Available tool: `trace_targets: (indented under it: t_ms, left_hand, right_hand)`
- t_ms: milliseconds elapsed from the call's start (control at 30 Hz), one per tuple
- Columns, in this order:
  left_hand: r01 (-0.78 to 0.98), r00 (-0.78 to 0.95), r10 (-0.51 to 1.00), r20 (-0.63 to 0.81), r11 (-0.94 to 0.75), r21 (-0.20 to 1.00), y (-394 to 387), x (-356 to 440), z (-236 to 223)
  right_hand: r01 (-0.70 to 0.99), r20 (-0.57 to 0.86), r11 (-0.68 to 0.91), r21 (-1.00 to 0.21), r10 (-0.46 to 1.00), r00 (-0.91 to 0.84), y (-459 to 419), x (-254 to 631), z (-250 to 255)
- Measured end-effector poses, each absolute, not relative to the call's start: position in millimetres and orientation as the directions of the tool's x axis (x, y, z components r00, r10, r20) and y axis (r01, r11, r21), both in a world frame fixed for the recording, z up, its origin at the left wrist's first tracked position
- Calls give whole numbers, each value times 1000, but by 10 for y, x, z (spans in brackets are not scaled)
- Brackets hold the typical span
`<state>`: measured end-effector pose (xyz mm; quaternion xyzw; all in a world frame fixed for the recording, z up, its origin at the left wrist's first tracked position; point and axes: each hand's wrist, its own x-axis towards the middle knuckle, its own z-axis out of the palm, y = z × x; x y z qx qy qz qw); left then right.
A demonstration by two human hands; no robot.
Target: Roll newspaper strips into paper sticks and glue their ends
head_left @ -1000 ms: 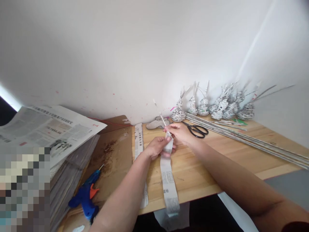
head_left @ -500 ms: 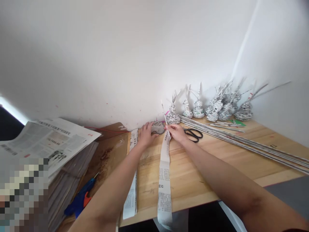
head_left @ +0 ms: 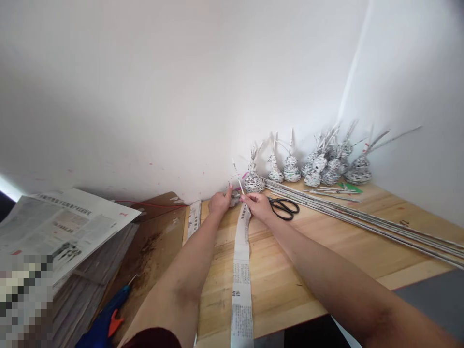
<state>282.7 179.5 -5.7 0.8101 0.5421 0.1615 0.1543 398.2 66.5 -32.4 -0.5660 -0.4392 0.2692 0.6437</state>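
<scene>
My right hand is closed in a pinch on the upper end of a newspaper strip, partly rolled around a thin stick that points up and left. The strip hangs down the table and past its front edge. My left hand is closed at a crumpled grey cloth, thumb raised and fingers curled about its left side; the fingertips are hidden. Black-handled scissors lie just right of my right hand. A folded newspaper strip lies left of my left hand, partly under the forearm.
Several woven paper gourd shapes line the wall. Long paper rods cross the wooden table to the right. At left are cardboard, a blue glue gun and a newspaper stack. Short rods lie near a green scrap.
My left hand let go of the strip, reached out to the grey cloth and curled its fingers there. My right hand kept its pinch as the strip straightened. The view shifted slightly.
</scene>
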Motion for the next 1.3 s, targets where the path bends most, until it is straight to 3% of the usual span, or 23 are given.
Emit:
trace_targets:
  t_ms: [100, 200, 300, 633, 700, 900, 1133, 1300]
  left_hand:
    - [792, 423, 903, 74, -408, 453, 1747, 2784, -75]
    - [641, 592, 779, 207, -611, 463, 1706, 2667, -134]
    - [569, 639, 706, 306, -701, 431, 1699, 2542, -185]
    - [802, 534, 837, 117, -545, 243, 1659, 2722, -94]
    - [792, 557, 823, 112, -567, 227, 1635, 2775, -93]
    - [748, 603, 749, 274, -651, 133, 1599, 2810, -157]
    - [735, 630, 737, 245, -668, 117, 1650, 2646, -220]
    - [731, 668, 727, 156, -681, 46, 1659, 2452, -218]
  right_hand:
    - [165, 278, 227, -960, 839, 468, 676, 3983, -341]
    - [159, 282, 234, -959, 839, 465, 690, 3978, -353]
    - [174, 292, 237, -956, 839, 459, 696, 3977, -361]
    - [246, 295, 208, -947, 866, 404, 637, 3911, -301]
    - [231, 296, 222, -947, 881, 370, 625, 3874, -270]
    - [269, 312, 234, -934, 903, 297, 632, 3839, -285]
    - [539, 258, 45, -841, 909, 327, 629, 3847, -246]
    - [580, 235, 0, -815, 914, 331, 626, 3832, -206]
